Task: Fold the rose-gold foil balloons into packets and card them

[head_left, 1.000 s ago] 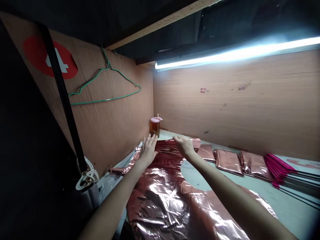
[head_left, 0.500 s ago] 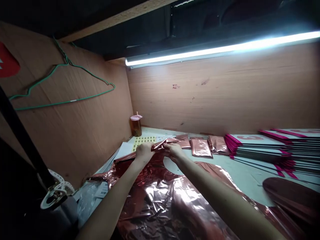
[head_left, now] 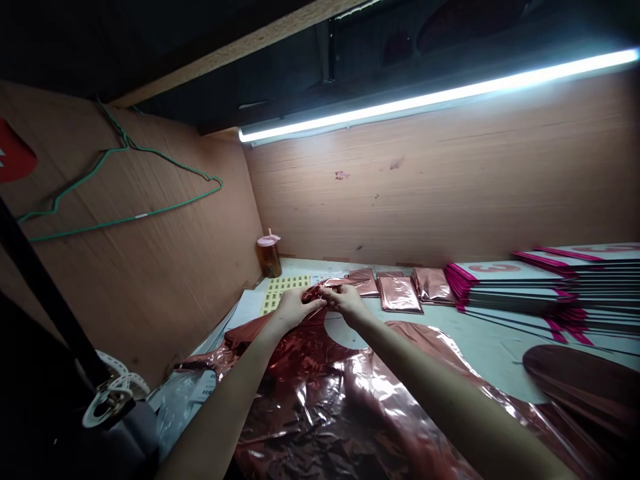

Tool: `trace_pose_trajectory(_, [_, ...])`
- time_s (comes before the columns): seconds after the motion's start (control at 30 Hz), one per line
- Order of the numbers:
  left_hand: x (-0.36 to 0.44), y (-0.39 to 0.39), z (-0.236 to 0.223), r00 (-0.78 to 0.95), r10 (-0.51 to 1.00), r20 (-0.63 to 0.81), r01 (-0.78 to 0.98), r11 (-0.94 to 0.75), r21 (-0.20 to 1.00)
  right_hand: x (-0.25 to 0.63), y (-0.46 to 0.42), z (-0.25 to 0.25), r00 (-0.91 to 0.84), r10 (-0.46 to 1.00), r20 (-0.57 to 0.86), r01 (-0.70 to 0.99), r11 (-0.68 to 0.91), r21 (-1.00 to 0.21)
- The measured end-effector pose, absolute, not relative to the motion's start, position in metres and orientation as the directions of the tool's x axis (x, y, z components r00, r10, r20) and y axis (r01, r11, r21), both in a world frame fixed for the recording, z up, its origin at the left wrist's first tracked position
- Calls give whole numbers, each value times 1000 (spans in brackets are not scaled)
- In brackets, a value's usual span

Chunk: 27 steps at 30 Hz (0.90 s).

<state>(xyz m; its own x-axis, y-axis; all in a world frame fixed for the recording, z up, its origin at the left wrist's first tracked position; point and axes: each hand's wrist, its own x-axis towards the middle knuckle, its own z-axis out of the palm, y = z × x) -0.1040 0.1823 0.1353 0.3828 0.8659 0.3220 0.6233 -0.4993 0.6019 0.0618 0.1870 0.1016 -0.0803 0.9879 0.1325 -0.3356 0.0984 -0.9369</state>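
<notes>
"What did we have in our hands?"

"Foil (head_left: 313, 393): a large, shiny, copper-pink sheet, crumpled, spread over the bench (head_left: 493, 333) in front of us and running past the bottom of our view. Our hands met at its far edge, nearly touching."

"How did our fingers stand?"

"On our left hand (head_left: 291, 310), the thumb reached toward the other hand and the fingers were bent around a gathered bit of the foil; their tips were hidden from us. On our right hand (head_left: 349, 303), thumb and fingers were drawn together with barely a gap, pinching the same gathered edge."

"Was there a hole in the foil?"

"Yes, a rounded opening just below our right hand, where we saw the pale bench."

"What lay around it?"

"Just beyond our left hand, a yellow label sheet (head_left: 295, 283) with rows of dark marks; behind that, an amber cup (head_left: 269, 259) with a pink lid, upright in the corner. To the right of our hands, flat copper-pink packets (head_left: 400, 295) in a row, then stacked cards (head_left: 505, 279) with bright pink edges. Near our left forearm, a clear bag (head_left: 175, 405)."

"And above?"

"A green hanger (head_left: 97, 165) hung on the wooden left wall (head_left: 210, 280), and a tube light (head_left: 450, 92) glowed over the back wall (head_left: 425, 207)."
</notes>
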Motion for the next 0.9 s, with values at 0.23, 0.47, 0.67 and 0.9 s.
trace_pose_trajectory(0.23, [-103,186,143,384,858,341,666,-514,541,68,179,104,-202,961,188,-360,106,-927])
trace_pose_trajectory(0.47, [-106,196,157,305,876,373,803,-447,393,71,174,107,-120,975,184,-339,134,-931])
trace_pose_trajectory(0.67, [-137,231,181,25,884,467,969,-136,205,152,114,124,-86,986,144,-271,116,-956])
trace_pose_trajectory(0.9, [-168,275,184,69,871,487,992,-113,62,330,-33,109,384,922,-46,-23,-40,-999])
